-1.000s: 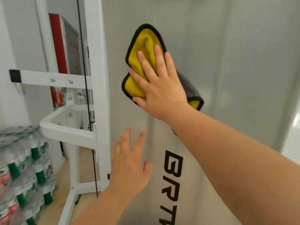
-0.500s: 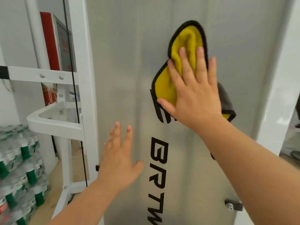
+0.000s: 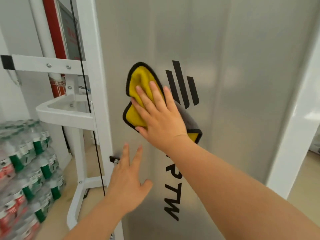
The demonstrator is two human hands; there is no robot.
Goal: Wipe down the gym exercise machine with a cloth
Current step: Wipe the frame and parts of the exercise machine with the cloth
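The gym machine's tall grey panel (image 3: 233,66) fills the middle of the view, with a black striped logo and black lettering on it. A yellow cloth (image 3: 136,78) with a black border and a grey back lies flat against the panel, left of the logo. My right hand (image 3: 161,116) presses on the cloth with straight, spread fingers. Lower down, my left hand (image 3: 128,181) rests flat on the panel near its left edge, fingers straight, holding nothing.
The machine's white frame (image 3: 86,70) with a curved bar and a black cable (image 3: 83,75) stands on the left. Shrink-wrapped packs of water bottles (image 3: 26,163) are stacked at the far left. A red-framed sign stands behind the frame. A white post (image 3: 297,135) rises on the right.
My right hand has slid the cloth down and to the left, uncovering the striped logo. The left hand has stayed low on the panel.
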